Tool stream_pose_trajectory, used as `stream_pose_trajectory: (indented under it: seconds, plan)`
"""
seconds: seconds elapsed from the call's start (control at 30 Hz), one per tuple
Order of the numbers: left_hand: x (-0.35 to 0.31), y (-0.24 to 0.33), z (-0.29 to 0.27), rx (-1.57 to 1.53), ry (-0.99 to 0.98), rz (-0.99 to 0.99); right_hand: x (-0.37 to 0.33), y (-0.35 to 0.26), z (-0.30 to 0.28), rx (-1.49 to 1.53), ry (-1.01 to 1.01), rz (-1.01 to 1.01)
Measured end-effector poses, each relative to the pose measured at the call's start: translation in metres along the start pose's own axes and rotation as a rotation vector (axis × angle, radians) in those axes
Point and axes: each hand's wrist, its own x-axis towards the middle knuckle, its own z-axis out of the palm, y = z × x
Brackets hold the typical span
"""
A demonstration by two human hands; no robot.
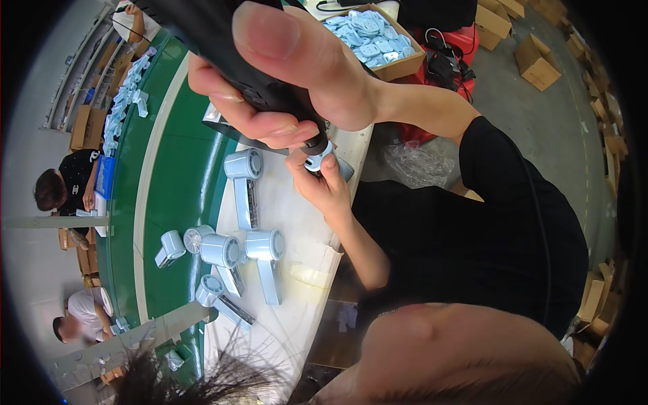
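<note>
My right hand (297, 81) is closed around a black power screwdriver (270, 88), large and near the top of the view. The screwdriver's nose end meets a small light-blue part (317, 160), mostly covered by fingers. My left hand (322, 189) pinches this part at the white table's edge; its full shape is hidden. Beside the hands, a light-blue handheld fan (244, 165) lies on the table with its handle opened, dark insides showing. Several more lie further down, among them a fan (264, 246) and another fan (221, 251).
A carton of light-blue plastic pieces (368, 37) stands at the top, beside red crates (466, 47) with black cables. A green conveyor (179, 155) runs along the left, with people working beyond it. A clear plastic bag (418, 165) and open cartons (536, 61) lie to the right.
</note>
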Motion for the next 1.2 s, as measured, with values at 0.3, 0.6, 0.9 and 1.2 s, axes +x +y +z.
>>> stream_pose_trajectory:
  seconds: [0.3, 0.6, 0.9, 1.2]
  plan:
    - [-0.001, 0.0, 0.002, 0.027, -0.007, -0.002, -0.003, 0.002, -0.007, 0.091, -0.033, -0.027]
    - [-0.007, 0.003, 0.004, -0.109, -0.037, -0.001, -0.006, -0.002, -0.011, 0.227, -0.155, 0.066]
    - [-0.006, 0.011, -0.004, 0.06, -0.015, 0.135, -0.027, -0.01, -0.038, 0.268, -0.402, -0.209]
    - [0.049, 0.12, -0.103, 0.512, -0.16, 0.38, -0.091, 0.063, -0.078, 0.145, 0.192, -0.162]
